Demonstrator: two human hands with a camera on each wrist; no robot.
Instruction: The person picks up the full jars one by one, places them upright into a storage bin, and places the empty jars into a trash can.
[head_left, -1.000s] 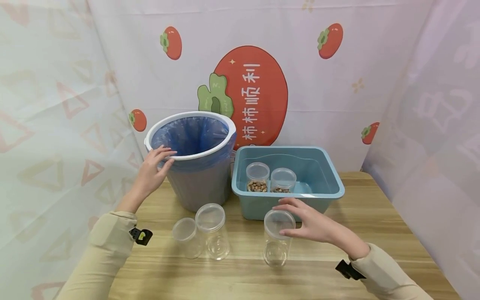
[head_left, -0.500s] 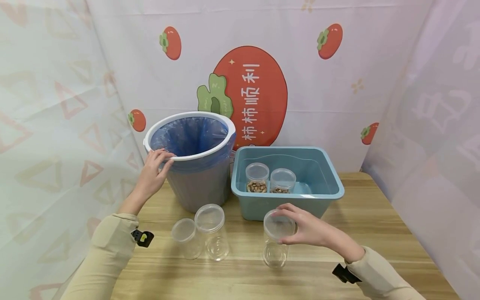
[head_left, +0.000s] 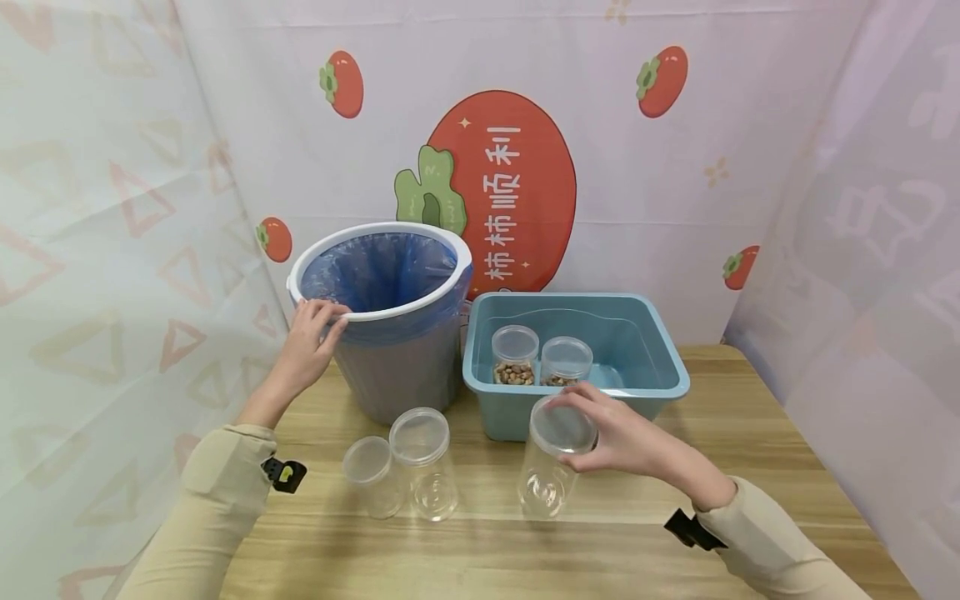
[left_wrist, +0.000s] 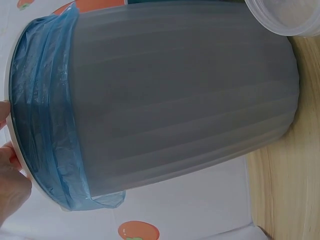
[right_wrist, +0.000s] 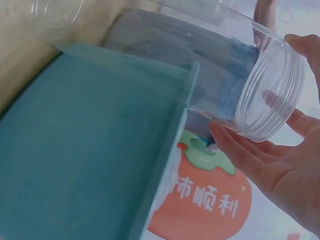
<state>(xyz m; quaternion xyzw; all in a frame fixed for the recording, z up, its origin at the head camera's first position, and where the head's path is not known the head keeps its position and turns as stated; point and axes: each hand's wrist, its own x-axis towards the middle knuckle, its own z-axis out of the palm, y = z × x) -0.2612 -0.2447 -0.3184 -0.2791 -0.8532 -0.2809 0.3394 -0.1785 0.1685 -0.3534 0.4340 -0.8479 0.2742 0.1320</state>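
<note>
Right now a clear jar (head_left: 546, 482) is held by its lidded top, just on the near side of the blue tub (head_left: 504, 418), the right hand's (head_left: 621, 440) thumb and fingers curled around the rim. From where I stand I can't tell whether its base meets the wooden table (head_left: 360, 567). Inside the tub, toward its left, a left nut jar (head_left: 514, 372) and a right nut jar (head_left: 566, 360) stand side by side. Farther left, the left hand (head_left: 303, 346) grips the near-left rim of the grey bin (head_left: 401, 375), lined with a blue bag (head_left: 382, 267). On its near side stand a short jar (head_left: 372, 477) and a taller jar (head_left: 427, 458).
</note>
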